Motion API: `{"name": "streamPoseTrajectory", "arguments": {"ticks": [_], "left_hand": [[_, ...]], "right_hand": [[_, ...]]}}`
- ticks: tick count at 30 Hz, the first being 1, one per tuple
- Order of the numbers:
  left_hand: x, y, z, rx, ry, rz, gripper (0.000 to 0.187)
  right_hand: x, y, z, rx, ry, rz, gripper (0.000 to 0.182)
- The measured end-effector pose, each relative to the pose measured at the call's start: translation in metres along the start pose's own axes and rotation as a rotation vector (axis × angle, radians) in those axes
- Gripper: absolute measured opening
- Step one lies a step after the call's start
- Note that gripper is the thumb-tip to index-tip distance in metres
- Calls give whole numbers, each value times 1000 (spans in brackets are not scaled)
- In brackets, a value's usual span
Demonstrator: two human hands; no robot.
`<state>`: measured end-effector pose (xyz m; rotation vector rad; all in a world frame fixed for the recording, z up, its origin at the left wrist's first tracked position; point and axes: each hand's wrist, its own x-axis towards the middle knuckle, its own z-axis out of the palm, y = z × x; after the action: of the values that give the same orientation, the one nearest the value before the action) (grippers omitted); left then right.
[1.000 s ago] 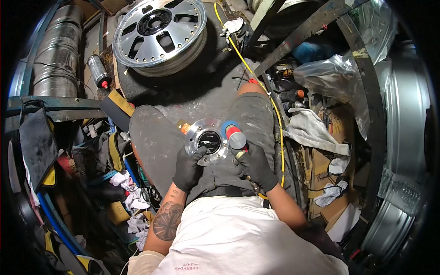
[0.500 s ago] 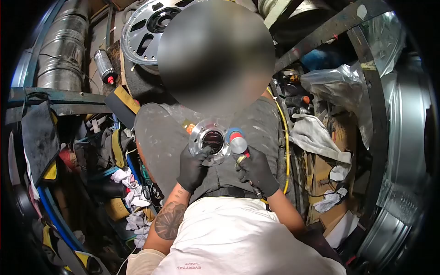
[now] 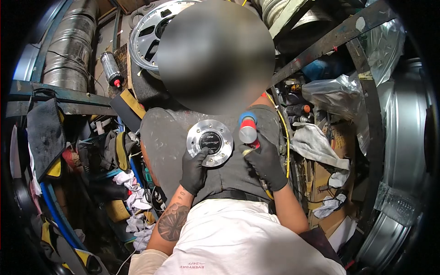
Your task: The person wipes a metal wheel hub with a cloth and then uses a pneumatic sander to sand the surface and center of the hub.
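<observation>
Gripping metal disc [image 3: 212, 138] at near rim with gloved left hand [image 3: 195, 170]: thumb laid over front face, reaching edge of black centre, fingers mostly hidden underneath; cannot tell depth of hold there. Wrapping gloved right hand [image 3: 266, 167] round handle of red tool [image 3: 248, 130], closed snugly; cannot make out every fingertip. Holding disc above lap, face up toward camera, just left of tool, apart from it by a narrow gap. Blue ring at tool's far end, silver cap nearer.

Could tip or slip at disc, judging by one-sided hold and smooth metal against glove; likeliest cause, loosened thumb. Could scratch shiny face by bumping it with tool, given close spacing. Could also snag on yellow hose [image 3: 287, 151] beside right thigh; cannot tell whether connected to tool.

Bounded on near side by belt and white shirt [image 3: 224, 227], underneath by grey trousers [image 3: 160, 142]. Most room to move ahead of disc, over lap, though blurred out farther up. Tighter outward on right: past hose, pale cloth [image 3: 316, 144] and cardboard [image 3: 344, 128]. Crowded beyond left thigh with white rags [image 3: 135, 190]. Well ahead of both hands, silver wheel [image 3: 143, 46], partly hidden by blur.
</observation>
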<state>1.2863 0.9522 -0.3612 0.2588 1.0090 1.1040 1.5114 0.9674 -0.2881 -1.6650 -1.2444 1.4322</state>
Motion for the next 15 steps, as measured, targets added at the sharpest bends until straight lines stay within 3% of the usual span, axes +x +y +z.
{"name": "streamPoseTrajectory", "arguments": {"ticks": [1,6,8,10,11,12,13,15], "left_hand": [[2,-2,-4,24,-48,-12,35],[3,-10,-24,-39,-203,-75,45],[-18,23,-28,1187,-387,604,52],[-43,51,-30,636,-217,165,49],[-57,65,-30,345,-69,19,48],[-71,77,-39,125,30,16,43],[-85,91,-54,159,66,-14,45],[-95,95,-102,854,171,177,54]], "right_hand": [[3,-10,3,-45,0,-178,48],[16,-37,33,-489,-240,-520,66],[11,-61,38,-544,-292,-426,64],[16,-46,35,-427,-207,-623,62],[15,-49,33,-269,-214,-492,58],[11,-54,26,-256,-220,-341,52],[14,-39,22,-131,-246,-320,45],[12,-7,27,290,-273,-6,32]]}}
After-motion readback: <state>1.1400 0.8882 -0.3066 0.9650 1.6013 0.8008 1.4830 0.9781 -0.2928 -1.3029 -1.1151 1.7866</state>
